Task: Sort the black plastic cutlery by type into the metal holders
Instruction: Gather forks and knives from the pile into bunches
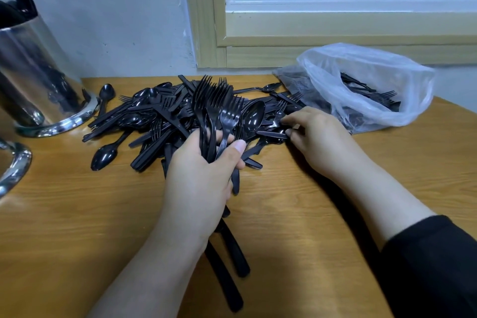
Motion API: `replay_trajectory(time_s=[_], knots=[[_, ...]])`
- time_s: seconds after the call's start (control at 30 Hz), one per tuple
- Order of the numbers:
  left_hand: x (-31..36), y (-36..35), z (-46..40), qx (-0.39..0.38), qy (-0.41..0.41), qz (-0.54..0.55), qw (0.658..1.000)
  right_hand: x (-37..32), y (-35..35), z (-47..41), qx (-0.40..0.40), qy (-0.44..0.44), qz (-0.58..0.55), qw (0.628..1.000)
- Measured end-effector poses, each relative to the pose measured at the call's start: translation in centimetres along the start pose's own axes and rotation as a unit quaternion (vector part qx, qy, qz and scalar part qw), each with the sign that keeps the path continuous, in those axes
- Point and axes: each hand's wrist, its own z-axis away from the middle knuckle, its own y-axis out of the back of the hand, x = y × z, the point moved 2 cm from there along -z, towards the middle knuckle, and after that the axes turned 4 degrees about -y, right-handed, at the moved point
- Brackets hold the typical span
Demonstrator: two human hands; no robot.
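The left hand (204,175) grips a bunch of forks (219,108) — tines toward 12 o'clock. The right hand (317,137) pinches a piece from the cutlery pile (154,116). 1 metal holder (33,67) stands at 9 o'clock.

You wear a black sleeve (436,266) on your right arm, pushed up so the forearm below it shows bare to the right hand (317,137); your left forearm is bare up to the left hand (204,178), no rings or watch showing
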Motion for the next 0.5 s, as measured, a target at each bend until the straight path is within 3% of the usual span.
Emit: replay_trajectory(time_s=[0.33,0.5], knots=[[-0.1,0.0,-0.1,0.005,-0.021,-0.012,1.000,0.4,0.3,0.2,0.013,-0.074,-0.128,0.989],[0.1,0.2,0.0,0.011,-0.021,-0.011,1.000,0.2,1.5,0.3,0.116,-0.023,-0.136,0.984]])
